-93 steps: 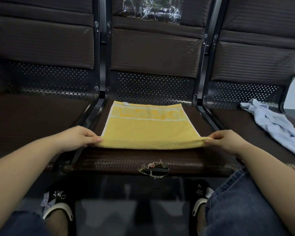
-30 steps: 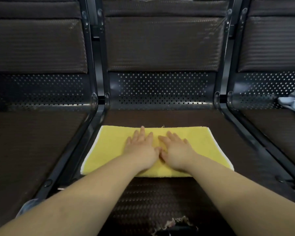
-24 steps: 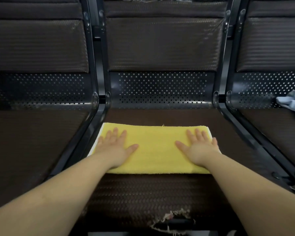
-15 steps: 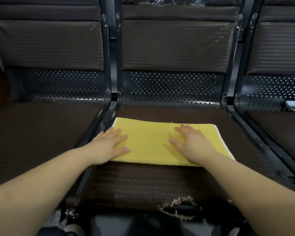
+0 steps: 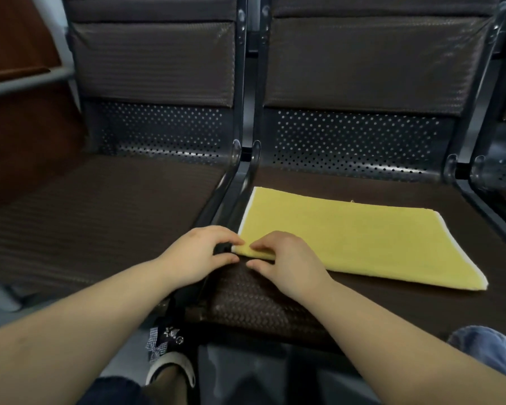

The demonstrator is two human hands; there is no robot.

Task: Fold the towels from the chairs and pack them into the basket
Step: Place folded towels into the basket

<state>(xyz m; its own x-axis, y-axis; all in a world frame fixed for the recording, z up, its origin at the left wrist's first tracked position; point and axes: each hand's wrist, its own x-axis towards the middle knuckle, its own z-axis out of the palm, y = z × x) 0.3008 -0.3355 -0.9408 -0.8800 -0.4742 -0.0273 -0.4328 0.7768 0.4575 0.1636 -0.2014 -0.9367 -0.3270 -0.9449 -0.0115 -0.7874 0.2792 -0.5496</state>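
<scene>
The folded yellow towel point(image 5: 357, 238) lies flat on the right-hand chair seat point(image 5: 275, 299), and its near left corner is covered by both hands. The left hand point(image 5: 200, 255) and the right hand point(image 5: 287, 263) curl their fingers to pinch that corner at the seat's left edge. The left-hand seat point(image 5: 100, 214) lies bare beside it; the third chair is cut off at the right.

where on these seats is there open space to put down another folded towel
The left seat is bare from its backrest to its front edge. On the middle seat, bare strips lie behind and in front of the yellow towel. Its near left corner is crowded: left hand and right hand meet there.
</scene>
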